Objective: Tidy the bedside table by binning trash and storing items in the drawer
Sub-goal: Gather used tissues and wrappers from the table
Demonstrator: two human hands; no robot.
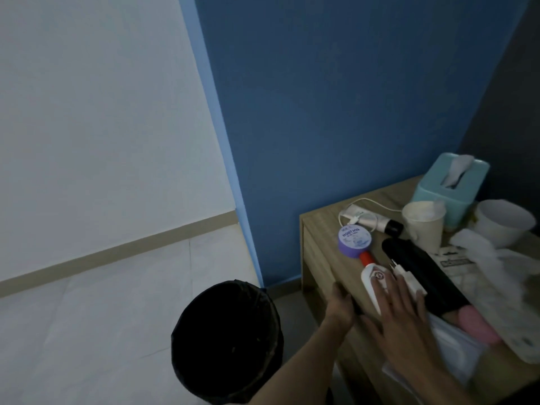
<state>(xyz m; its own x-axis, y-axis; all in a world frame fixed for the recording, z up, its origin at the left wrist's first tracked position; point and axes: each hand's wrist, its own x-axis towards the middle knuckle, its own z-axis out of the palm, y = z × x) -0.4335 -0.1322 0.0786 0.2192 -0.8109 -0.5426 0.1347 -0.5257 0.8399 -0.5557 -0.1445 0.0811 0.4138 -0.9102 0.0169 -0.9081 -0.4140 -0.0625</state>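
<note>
The right hand (403, 314) lies flat, fingers straight and spread, its grip wide and holding nothing, resting on one white tube with a red cap (368, 273) on the tabletop (321, 238). The left hand (340, 302) curls at the tabletop's front edge; what its grip holds I cannot tell. Nearby lie one purple jar (355, 241), one white plug (409, 277), one silver tube (368, 220), two paper cups (423, 226) and one tissue box (432, 194). One black bin (228, 346) stands on the floor (87, 331).
</note>
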